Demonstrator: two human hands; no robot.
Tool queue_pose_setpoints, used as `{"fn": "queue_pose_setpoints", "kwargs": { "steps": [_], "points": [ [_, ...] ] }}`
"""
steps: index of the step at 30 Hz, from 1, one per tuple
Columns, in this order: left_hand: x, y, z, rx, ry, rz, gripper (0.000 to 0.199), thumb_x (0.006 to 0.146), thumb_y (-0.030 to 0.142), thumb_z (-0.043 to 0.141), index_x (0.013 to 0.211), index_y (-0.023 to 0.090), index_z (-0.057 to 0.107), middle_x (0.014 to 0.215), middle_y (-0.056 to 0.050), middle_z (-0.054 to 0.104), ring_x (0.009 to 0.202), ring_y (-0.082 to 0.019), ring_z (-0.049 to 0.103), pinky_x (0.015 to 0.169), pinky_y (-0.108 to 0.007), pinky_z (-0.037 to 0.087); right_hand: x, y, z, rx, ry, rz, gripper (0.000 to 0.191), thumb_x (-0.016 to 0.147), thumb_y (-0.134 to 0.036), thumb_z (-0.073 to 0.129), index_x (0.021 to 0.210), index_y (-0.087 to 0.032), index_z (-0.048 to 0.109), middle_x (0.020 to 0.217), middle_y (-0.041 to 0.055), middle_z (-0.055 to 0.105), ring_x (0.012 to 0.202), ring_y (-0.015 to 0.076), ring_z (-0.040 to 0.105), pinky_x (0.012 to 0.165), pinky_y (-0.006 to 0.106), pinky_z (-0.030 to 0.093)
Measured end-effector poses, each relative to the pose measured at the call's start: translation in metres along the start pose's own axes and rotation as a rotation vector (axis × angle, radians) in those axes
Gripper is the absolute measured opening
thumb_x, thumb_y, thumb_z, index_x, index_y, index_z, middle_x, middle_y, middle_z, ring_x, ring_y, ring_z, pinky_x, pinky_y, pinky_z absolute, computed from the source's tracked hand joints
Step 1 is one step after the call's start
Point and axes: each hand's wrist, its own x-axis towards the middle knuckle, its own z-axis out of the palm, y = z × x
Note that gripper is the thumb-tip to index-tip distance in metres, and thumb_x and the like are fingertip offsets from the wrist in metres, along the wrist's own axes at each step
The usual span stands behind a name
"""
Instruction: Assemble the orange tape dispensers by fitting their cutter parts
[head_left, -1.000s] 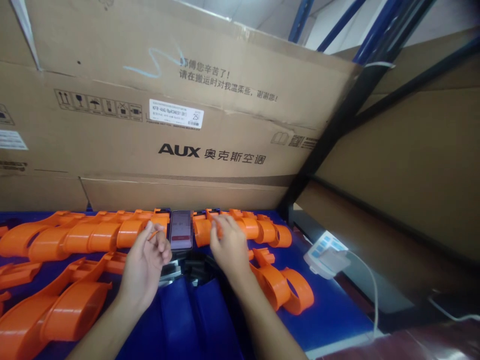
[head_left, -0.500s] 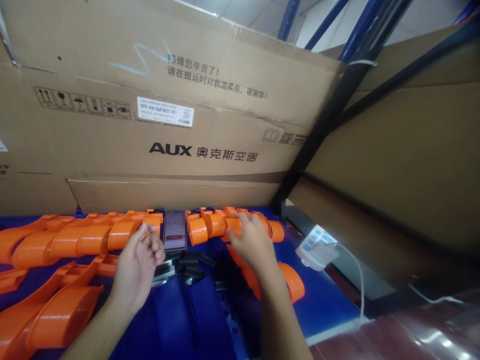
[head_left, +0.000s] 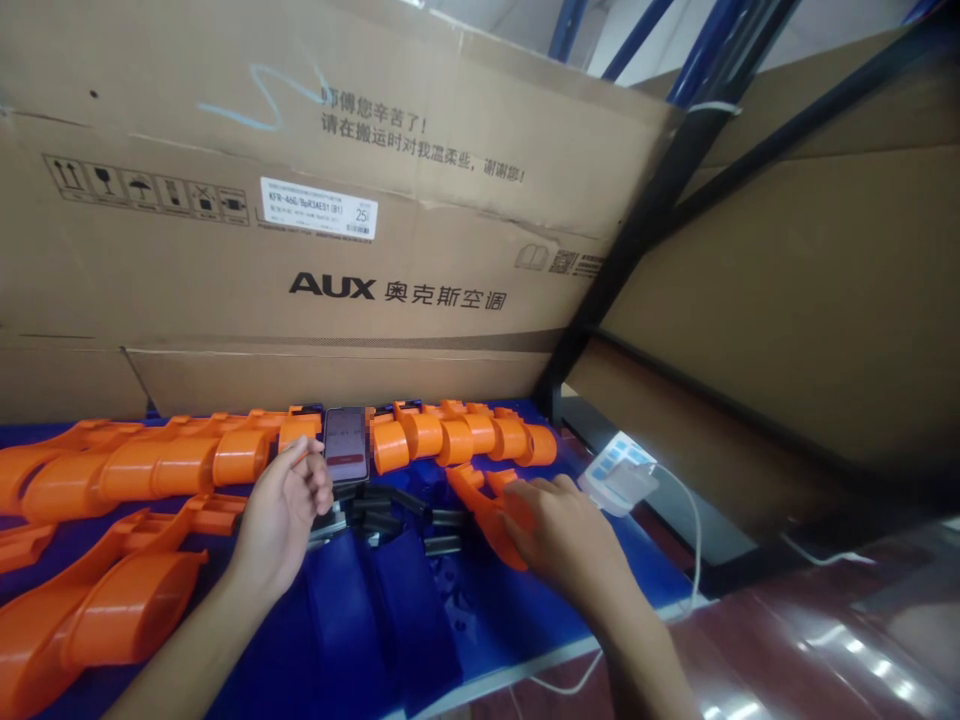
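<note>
My left hand is raised over the blue table top with its fingers curled in a pinch. A thin orange sliver shows at its fingertips, too small to name. My right hand is closed over a curved orange plastic part at the right of the table; the hand hides much of the part, and the fingertips are partly out of sight. Between and beyond my hands stands a phone with a lit screen. Short black tubes lie in a heap beside my left hand.
Rows of orange curved parts line the back and left. Dark blue strips lie in front. A white device with a cable sits at the right edge. Behind stands a large cardboard sheet by a dark metal post.
My right hand has come back from the rear row and moved right onto the nearer curved orange part. My left hand stays curled in about the same place. The view has shifted slightly.
</note>
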Motion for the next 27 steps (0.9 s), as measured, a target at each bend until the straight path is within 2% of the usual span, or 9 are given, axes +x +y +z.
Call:
{"fn": "queue_pose_setpoints", "kwargs": {
  "steps": [3, 8, 15, 18, 20, 23, 25, 27],
  "points": [
    [0.001, 0.001, 0.000, 0.011, 0.008, 0.011, 0.024, 0.087, 0.041, 0.070, 0.096, 0.020, 0.064, 0.068, 0.003, 0.053, 0.053, -0.012, 0.047, 0.049, -0.024, 0.042, 0.000, -0.004, -0.002, -0.037, 0.036, 0.034, 0.015, 0.088, -0.032, 0.063, 0.085, -0.023, 0.075, 0.081, 0.0100, 0.074, 0.073, 0.0254, 0.064, 0.060, 0.033, 0.039],
    [0.003, 0.001, 0.000, 0.016, 0.009, 0.005, 0.025, 0.084, 0.042, 0.072, 0.094, 0.020, 0.066, 0.066, 0.003, 0.053, 0.053, -0.012, 0.047, 0.049, -0.023, 0.042, 0.000, -0.007, -0.006, 0.043, 0.169, 0.092, 0.022, 0.090, -0.031, 0.058, 0.096, -0.023, 0.078, 0.089, 0.0104, 0.075, 0.082, 0.0269, 0.068, 0.064, 0.034, 0.046],
    [0.002, -0.002, 0.001, 0.074, -0.036, -0.018, 0.026, 0.086, 0.044, 0.071, 0.095, 0.019, 0.068, 0.066, 0.002, 0.056, 0.051, -0.012, 0.050, 0.049, -0.024, 0.043, -0.002, -0.024, -0.035, 0.213, 0.405, 0.098, 0.027, 0.094, -0.043, 0.058, 0.101, -0.024, 0.076, 0.098, 0.0108, 0.073, 0.092, 0.0295, 0.067, 0.073, 0.040, 0.051],
    [-0.003, -0.002, 0.005, 0.130, -0.120, -0.017, 0.029, 0.086, 0.041, 0.073, 0.100, 0.017, 0.072, 0.072, -0.003, 0.065, 0.057, -0.015, 0.058, 0.052, -0.026, 0.047, -0.001, -0.045, -0.049, 0.374, 0.517, 0.034, 0.022, 0.094, -0.040, 0.060, 0.100, -0.024, 0.073, 0.101, 0.0114, 0.071, 0.095, 0.0292, 0.065, 0.083, 0.043, 0.052],
    [-0.009, -0.002, 0.010, 0.161, -0.201, -0.036, 0.038, 0.083, 0.037, 0.077, 0.115, 0.016, 0.072, 0.094, -0.012, 0.074, 0.073, -0.021, 0.068, 0.059, -0.030, 0.053, 0.003, -0.065, -0.054, 0.473, 0.561, -0.029, 0.017, 0.094, -0.037, 0.061, 0.100, -0.025, 0.071, 0.101, 0.0106, 0.069, 0.096, 0.0290, 0.064, 0.084, 0.044, 0.052],
    [-0.017, -0.001, 0.018, 0.108, -0.287, -0.067, 0.057, 0.081, 0.035, 0.081, 0.134, 0.022, 0.064, 0.127, -0.017, 0.071, 0.102, -0.030, 0.072, 0.077, -0.037, 0.058, 0.013, -0.098, -0.053, 0.543, 0.517, -0.120, 0.019, 0.093, -0.036, 0.061, 0.106, -0.024, 0.067, 0.104, 0.0121, 0.064, 0.099, 0.0302, 0.061, 0.087, 0.046, 0.053],
    [-0.020, 0.001, 0.021, 0.047, -0.272, -0.073, 0.059, 0.082, 0.040, 0.081, 0.136, 0.027, 0.062, 0.127, -0.014, 0.071, 0.105, -0.030, 0.072, 0.080, -0.038, 0.058, 0.020, -0.119, -0.048, 0.565, 0.457, -0.170, 0.022, 0.092, -0.036, 0.061, 0.107, -0.021, 0.067, 0.106, 0.0131, 0.060, 0.100, 0.0308, 0.059, 0.087, 0.047, 0.052],
    [-0.019, 0.002, 0.022, 0.014, -0.180, -0.053, 0.056, 0.080, 0.042, 0.082, 0.131, 0.028, 0.063, 0.119, -0.011, 0.074, 0.098, -0.027, 0.073, 0.077, -0.035, 0.058, 0.026, -0.136, -0.043, 0.619, 0.396, -0.224, 0.026, 0.094, -0.039, 0.060, 0.110, -0.020, 0.067, 0.108, 0.0132, 0.057, 0.101, 0.0299, 0.058, 0.089, 0.047, 0.052]
  ]
}}
